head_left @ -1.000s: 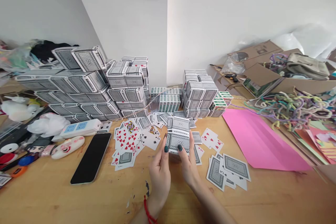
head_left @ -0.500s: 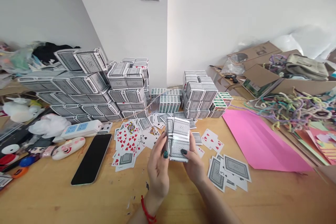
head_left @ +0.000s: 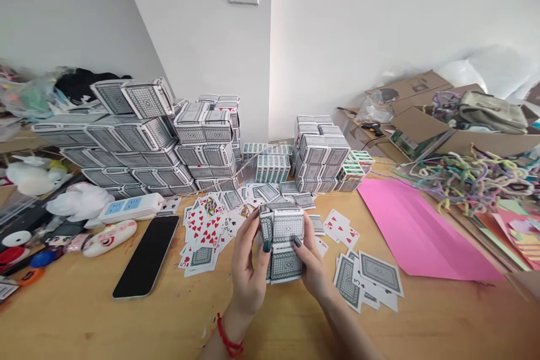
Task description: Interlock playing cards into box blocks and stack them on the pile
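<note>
A block folded from playing cards (head_left: 287,263), grey patterned backs outward, is held upright above the table. My left hand (head_left: 248,270) wraps its left side, with the thumb on the front near the left edge. On the opposite side my right hand (head_left: 313,264) grips it, thumb pressed on the front face near the seam between two cards. The fingertips behind the block are hidden. Loose face-up playing cards (head_left: 205,225) lie to the left of my hands. Several more cards (head_left: 379,273), mostly face down, lie to the right.
Stacked card blocks (head_left: 147,140) rise at the back left, with another stack (head_left: 323,152) behind my right hand. Boxed decks (head_left: 272,169) stand between them. A black phone (head_left: 147,259), a power strip (head_left: 130,206), pink paper (head_left: 417,230) and fuzzy coloured strands (head_left: 472,174) surround the work area.
The card block has come lower and nearer to me, and it has tipped so that its front and top edge show differently. Both hands keep hold of it.
</note>
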Demonstrator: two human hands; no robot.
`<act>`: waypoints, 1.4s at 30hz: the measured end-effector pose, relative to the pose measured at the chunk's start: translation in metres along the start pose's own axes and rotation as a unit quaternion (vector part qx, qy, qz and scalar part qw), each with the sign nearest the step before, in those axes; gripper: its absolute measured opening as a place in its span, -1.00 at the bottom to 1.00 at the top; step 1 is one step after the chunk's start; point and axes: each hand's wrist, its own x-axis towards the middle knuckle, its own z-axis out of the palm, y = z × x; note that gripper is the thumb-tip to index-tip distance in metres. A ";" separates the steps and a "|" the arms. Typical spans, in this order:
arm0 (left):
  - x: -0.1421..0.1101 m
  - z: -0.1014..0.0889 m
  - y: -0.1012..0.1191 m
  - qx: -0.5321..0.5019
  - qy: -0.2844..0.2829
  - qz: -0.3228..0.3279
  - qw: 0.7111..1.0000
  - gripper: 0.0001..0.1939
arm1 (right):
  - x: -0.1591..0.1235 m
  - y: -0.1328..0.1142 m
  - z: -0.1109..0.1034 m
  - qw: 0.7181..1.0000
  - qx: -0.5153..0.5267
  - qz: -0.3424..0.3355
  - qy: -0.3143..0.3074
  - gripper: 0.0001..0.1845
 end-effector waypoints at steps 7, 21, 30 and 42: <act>0.001 0.000 0.005 0.018 -0.011 0.060 0.998 -0.57 | -0.003 -0.005 0.003 0.997 -0.072 -0.023 0.012 -0.41; 0.000 -0.003 -0.003 0.071 -0.031 0.122 0.989 -0.53 | -0.007 -0.010 0.003 0.986 -0.159 -0.028 -0.039 -0.45; -0.005 -0.001 -0.008 0.071 -0.060 0.113 0.989 -0.50 | -0.008 -0.007 0.002 0.987 -0.154 -0.028 -0.019 -0.46; -0.016 0.008 -0.007 0.063 -0.081 0.055 0.993 -0.47 | -0.013 -0.001 0.012 0.987 -0.151 -0.046 -0.006 -0.42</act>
